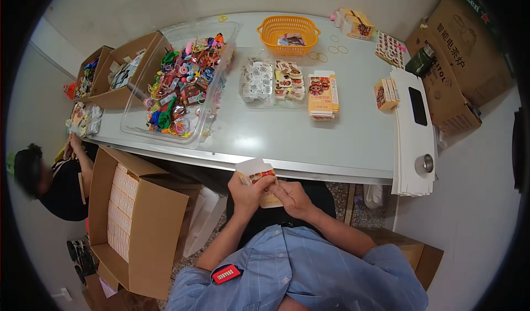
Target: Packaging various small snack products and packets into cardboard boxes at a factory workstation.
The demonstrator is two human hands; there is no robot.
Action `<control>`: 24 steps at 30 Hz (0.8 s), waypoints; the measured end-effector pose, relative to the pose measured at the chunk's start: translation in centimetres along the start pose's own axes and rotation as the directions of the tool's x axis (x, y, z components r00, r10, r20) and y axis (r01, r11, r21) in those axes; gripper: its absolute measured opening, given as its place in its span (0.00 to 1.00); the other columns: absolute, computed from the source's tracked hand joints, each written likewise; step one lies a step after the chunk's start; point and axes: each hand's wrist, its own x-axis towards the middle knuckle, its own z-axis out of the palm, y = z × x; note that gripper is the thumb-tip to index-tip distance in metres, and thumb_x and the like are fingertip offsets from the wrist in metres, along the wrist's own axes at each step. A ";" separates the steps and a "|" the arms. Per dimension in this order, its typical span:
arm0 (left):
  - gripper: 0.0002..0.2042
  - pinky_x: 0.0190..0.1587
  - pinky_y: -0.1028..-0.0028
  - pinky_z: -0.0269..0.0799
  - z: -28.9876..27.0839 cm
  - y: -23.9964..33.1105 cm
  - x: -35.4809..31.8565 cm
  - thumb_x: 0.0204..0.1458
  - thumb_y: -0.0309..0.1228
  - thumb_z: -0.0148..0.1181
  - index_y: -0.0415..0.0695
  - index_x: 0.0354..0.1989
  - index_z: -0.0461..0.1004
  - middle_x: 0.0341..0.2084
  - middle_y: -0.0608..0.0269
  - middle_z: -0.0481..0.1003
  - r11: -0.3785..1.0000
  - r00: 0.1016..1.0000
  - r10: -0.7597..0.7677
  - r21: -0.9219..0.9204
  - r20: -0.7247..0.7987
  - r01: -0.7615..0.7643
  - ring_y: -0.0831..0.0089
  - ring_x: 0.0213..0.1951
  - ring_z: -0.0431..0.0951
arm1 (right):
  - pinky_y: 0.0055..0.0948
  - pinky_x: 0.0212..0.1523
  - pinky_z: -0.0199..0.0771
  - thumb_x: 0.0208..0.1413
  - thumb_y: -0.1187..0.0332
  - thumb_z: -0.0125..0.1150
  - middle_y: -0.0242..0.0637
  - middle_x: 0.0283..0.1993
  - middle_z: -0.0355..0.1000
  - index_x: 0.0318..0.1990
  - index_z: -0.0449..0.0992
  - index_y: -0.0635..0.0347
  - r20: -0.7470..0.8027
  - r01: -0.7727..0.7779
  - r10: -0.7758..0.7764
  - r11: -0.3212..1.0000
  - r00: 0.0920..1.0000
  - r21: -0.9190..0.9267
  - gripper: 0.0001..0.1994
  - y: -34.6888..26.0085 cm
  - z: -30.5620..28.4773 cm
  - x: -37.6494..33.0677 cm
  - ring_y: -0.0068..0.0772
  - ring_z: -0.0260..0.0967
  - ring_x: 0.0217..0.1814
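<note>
Both my hands hold a small printed carton (269, 201) just in front of the table's near edge, with its white flap standing up at the top. My left hand (246, 196) grips its left side, thumb across the front. My right hand (293, 199) is closed on its right side, fingers partly hidden. A stack of flat yellow cartons (323, 94) lies on the table ahead. Beside it are small printed packets (289, 80) and a tray of clear-wrapped pieces (256, 81). A large clear bin (193, 139) full of colourful small toys stands to the left.
An orange basket (289, 44) and thin rings (333, 49) lie at the back. Folded cartons (387, 94), white boards (406, 145), a phone (418, 105) and a metal bowl (424, 163) are right. An open brown box (157, 222) of packed cartons stands left; a person (61, 181) sits beyond.
</note>
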 end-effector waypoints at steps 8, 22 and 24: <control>0.25 0.46 0.74 0.79 -3.9 -7.1 -4.8 0.55 0.15 0.63 0.35 0.61 0.64 0.43 0.52 0.78 0.941 0.924 0.217 -0.185 -0.316 -0.284 0.70 0.43 0.81 | 0.26 0.40 0.75 0.68 0.64 0.55 0.45 0.39 0.78 0.56 0.73 0.66 0.092 -0.138 0.141 0.990 0.986 -0.041 0.16 1.4 2.8 -2.0 0.21 0.74 0.38; 0.07 0.46 0.78 0.75 -7.2 -9.6 -6.1 0.57 0.23 0.64 0.37 0.44 0.79 0.41 0.64 0.75 0.995 0.994 0.092 -0.046 0.057 -0.090 0.78 0.41 0.77 | 0.23 0.37 0.73 0.58 0.72 0.66 0.39 0.37 0.74 0.42 0.80 0.64 0.173 -0.119 0.119 0.993 0.978 -0.012 0.07 6.5 2.2 -2.0 0.25 0.73 0.36; 0.07 0.45 0.77 0.75 -7.6 -9.6 -5.9 0.57 0.23 0.64 0.37 0.43 0.79 0.40 0.64 0.76 0.998 0.991 0.059 -0.028 0.117 -0.056 0.78 0.41 0.77 | 0.23 0.39 0.73 0.56 0.73 0.66 0.39 0.33 0.73 0.34 0.79 0.65 0.190 -0.001 0.025 0.992 0.982 -0.123 0.04 6.1 2.1 -1.2 0.27 0.73 0.37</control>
